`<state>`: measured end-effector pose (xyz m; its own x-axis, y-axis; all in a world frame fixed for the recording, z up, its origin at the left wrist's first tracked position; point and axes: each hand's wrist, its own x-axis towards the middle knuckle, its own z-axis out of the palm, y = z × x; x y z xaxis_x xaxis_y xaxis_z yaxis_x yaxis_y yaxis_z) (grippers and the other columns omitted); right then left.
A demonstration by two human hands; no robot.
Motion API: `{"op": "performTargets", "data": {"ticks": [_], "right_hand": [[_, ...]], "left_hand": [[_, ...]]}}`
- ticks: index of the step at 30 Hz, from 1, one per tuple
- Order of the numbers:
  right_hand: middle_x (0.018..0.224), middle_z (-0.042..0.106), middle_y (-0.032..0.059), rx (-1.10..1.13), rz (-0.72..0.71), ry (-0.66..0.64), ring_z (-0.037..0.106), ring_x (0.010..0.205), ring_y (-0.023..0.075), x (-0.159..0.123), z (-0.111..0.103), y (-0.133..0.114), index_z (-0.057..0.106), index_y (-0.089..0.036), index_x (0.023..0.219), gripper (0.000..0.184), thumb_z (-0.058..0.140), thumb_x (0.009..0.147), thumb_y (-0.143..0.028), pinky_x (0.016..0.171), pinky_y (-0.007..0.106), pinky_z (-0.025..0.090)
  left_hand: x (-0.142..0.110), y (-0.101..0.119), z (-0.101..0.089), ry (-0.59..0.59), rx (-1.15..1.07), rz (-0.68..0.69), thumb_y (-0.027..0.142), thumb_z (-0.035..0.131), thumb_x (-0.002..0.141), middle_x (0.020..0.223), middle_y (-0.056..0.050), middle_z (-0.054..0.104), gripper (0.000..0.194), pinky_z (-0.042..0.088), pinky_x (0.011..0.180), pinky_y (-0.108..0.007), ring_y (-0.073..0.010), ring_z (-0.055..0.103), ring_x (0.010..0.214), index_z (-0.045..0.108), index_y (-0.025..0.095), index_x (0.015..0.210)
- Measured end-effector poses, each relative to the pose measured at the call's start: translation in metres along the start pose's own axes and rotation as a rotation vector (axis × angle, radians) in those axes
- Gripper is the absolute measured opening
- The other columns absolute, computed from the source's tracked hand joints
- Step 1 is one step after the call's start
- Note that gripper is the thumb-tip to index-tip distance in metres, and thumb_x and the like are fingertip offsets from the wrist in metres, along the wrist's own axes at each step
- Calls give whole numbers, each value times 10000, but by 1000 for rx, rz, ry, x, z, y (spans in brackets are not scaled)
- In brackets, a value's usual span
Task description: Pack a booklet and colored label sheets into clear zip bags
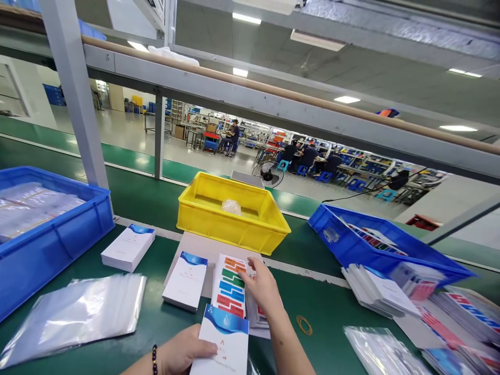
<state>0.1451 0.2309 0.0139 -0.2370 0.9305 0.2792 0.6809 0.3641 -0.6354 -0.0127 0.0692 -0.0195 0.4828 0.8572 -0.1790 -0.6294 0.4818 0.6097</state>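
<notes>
My left hand [187,350] grips a white booklet [224,341] with a blue printed top, its thumb lying across the cover. Beyond it is a stack of sheets [227,289] printed with orange, green, blue and red labels. My right hand [262,284] is at the right edge of that stack, thumb over the top sheet, thumb and forefinger apart. Partly under my right forearm lies another stack of printed sheets [258,315]. Just left of the labels stands a pile of white booklets [186,281] with blue tops.
A yellow bin [230,232] holding a clear roll stands behind the stacks. Blue bins [58,224] flank both sides. Plastic sleeves [84,312] and another booklet pile [128,247] lie left; rubber bands [303,325], loose booklets [377,291] and more sleeves [385,351] lie right.
</notes>
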Motion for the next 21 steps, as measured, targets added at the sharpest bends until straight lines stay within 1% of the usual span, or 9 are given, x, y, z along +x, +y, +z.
{"op": "performTargets", "data": {"ticks": [3,5,7,9,12,14,16,18,21], "right_hand": [[815,653,55,55,50,16,600,785,233,2,11,1,625,-179,949,300,580,669,-279,696,315,442],[756,649,44,95,53,22,598,718,216,0,11,-1,642,-181,859,221,561,683,-286,640,295,436],[723,651,39,153,42,25,592,687,204,-1,4,-3,643,-184,742,168,548,705,-317,628,282,432],[703,651,37,219,29,29,588,675,195,0,-6,-3,633,-183,685,226,524,745,-372,627,274,433],[630,615,27,340,60,97,565,598,173,0,-24,3,626,-170,739,329,479,795,-459,574,262,433],[539,549,-9,506,137,135,515,502,142,-4,-34,7,609,-168,756,355,504,783,-506,509,247,415],[466,492,-43,706,231,48,450,419,107,-12,-41,8,594,-168,717,358,590,726,-526,444,225,373],[433,487,-49,820,292,-143,408,377,81,-26,-43,3,589,-159,658,366,676,653,-515,405,204,325],[433,513,-37,775,314,-374,403,361,70,-52,-35,-10,596,-146,626,395,708,604,-524,386,190,292]], "left_hand": [[1,0,0,37,-11,-28,241,798,529,1002,-171,687,490,372,929,-429,-301,629,936,675,74,973],[2,-1,1,61,-19,-34,230,806,508,982,-170,695,482,373,928,-436,-305,635,922,683,71,946],[2,-1,3,84,-22,-36,227,810,495,941,-167,706,474,380,917,-435,-304,643,898,688,70,925],[2,-2,4,93,-22,-42,228,810,493,916,-165,712,469,392,901,-423,-294,649,875,690,69,917],[3,-4,3,99,-28,-50,236,809,504,902,-166,714,447,411,875,-403,-275,657,844,693,66,901],[3,-6,1,116,-33,-41,250,813,508,865,-162,721,435,420,861,-402,-273,664,811,696,66,884],[4,-6,0,122,-45,-23,294,799,545,836,-164,723,423,424,858,-407,-280,667,801,695,58,880],[5,-6,1,100,-92,-16,394,728,642,875,-174,717,452,416,882,-411,-288,659,854,682,47,929],[5,-4,3,55,-186,-11,524,569,754,981,-168,697,544,394,930,-417,-281,636,941,641,67,1041]]}}
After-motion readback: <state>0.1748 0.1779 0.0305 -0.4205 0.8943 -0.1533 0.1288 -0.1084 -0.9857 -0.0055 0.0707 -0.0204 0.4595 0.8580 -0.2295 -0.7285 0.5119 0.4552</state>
